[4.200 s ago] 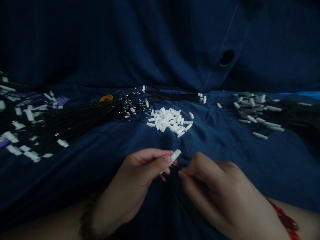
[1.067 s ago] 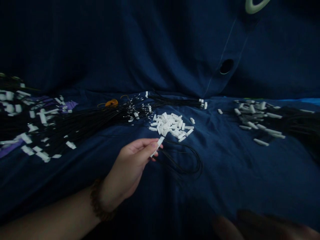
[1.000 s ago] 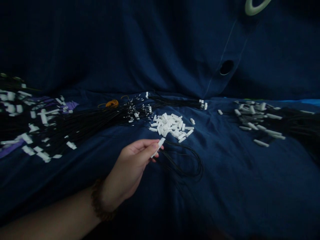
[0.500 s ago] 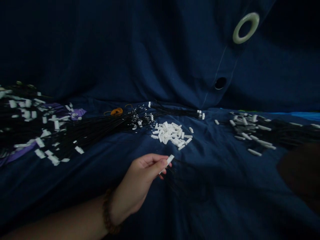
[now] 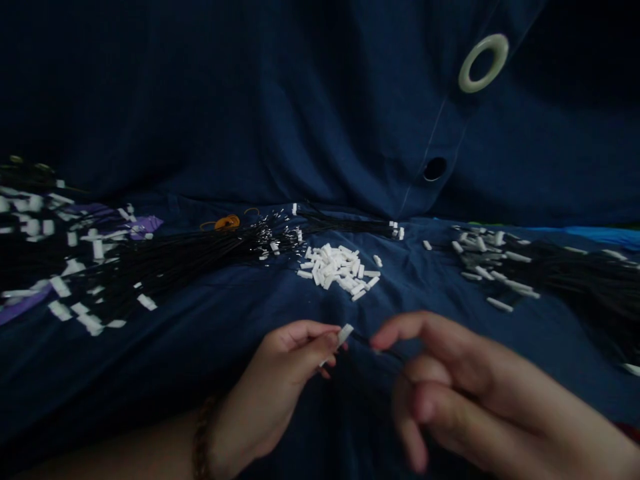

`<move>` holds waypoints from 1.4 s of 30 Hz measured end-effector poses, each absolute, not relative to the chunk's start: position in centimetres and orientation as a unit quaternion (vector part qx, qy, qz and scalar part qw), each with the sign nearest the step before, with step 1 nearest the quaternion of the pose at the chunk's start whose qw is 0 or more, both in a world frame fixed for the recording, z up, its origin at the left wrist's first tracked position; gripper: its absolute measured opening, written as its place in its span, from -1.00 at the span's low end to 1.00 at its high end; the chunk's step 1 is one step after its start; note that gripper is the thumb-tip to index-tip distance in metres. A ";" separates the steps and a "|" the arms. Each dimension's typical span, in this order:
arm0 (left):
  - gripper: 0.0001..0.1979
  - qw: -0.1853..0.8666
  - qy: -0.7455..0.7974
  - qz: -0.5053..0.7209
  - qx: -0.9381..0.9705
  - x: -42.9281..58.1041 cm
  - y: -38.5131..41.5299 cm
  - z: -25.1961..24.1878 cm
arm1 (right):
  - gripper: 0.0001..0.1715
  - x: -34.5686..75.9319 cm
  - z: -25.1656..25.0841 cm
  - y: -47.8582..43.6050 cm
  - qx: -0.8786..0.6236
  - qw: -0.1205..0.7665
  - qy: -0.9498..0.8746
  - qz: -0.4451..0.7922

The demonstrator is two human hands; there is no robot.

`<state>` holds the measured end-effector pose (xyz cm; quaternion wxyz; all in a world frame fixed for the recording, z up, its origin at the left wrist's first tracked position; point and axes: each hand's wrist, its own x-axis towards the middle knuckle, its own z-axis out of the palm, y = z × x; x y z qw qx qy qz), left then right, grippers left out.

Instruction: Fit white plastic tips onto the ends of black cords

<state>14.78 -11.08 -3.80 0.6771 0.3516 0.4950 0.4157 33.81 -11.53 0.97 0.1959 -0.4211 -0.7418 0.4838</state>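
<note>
My left hand (image 5: 287, 380), a brown beaded bracelet at its wrist, pinches a slim white plastic connector (image 5: 345, 333) between thumb and fingers. A thin black wire (image 5: 361, 339) runs from the connector toward the right. Close by on that side is my right hand (image 5: 455, 387), its index finger stretched out beside the wire and its thumb apart from it. Whether the wire touches the right fingers I cannot tell. Just beyond both hands lies a loose pile of small white connectors (image 5: 340, 268) on dark blue cloth (image 5: 250, 300).
Black wires with white ends (image 5: 90, 313) are heaped at left over purple material (image 5: 145, 227). A bundle with bare metal tips (image 5: 267, 233) points at the pile, near an orange coil (image 5: 227, 222). Another white-ended bundle (image 5: 493, 257) lies at right. Cloth with a ring (image 5: 467, 73) hangs behind.
My right hand has come in from the right edge, up to the wire beside the connector. My left hand keeps its pinch on the connector and sits slightly lower in view.
</note>
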 end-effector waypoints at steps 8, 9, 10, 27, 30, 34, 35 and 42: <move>-0.86 0.695 0.475 0.439 0.313 15.1 -11.6 -3.9 | -0.85 31.3 -0.4 -11.2 -0.465 0.147 -0.773 0.406; -0.88 0.698 0.473 0.445 0.301 15.1 -11.6 -3.9 | -0.84 31.4 -0.5 -11.3 -0.467 0.147 -0.780 0.390; -0.90 0.702 0.470 0.451 0.288 15.1 -11.6 -3.9 | -0.83 31.5 -0.5 -11.4 -0.466 0.146 -0.786 0.379; -0.92 0.726 0.420 0.474 0.267 14.9 -11.5 -3.9 | -0.80 31.9 -0.4 -11.5 -0.455 0.135 -0.812 0.340; -0.92 0.728 0.418 0.474 0.264 14.9 -11.4 -3.8 | -0.78 31.8 -0.3 -11.5 -0.456 0.141 -0.807 0.347; -0.92 0.727 0.423 0.471 0.265 14.9 -11.4 -3.9 | -0.78 31.7 -0.2 -11.6 -0.450 0.150 -0.807 0.352; -0.92 0.727 0.425 0.470 0.265 14.9 -11.4 -3.9 | -0.78 31.7 -0.3 -11.6 -0.451 0.152 -0.806 0.352; -0.91 0.710 0.446 0.463 0.289 14.9 -11.5 -3.8 | -0.76 31.8 -0.4 -11.7 -0.449 0.161 -0.805 0.351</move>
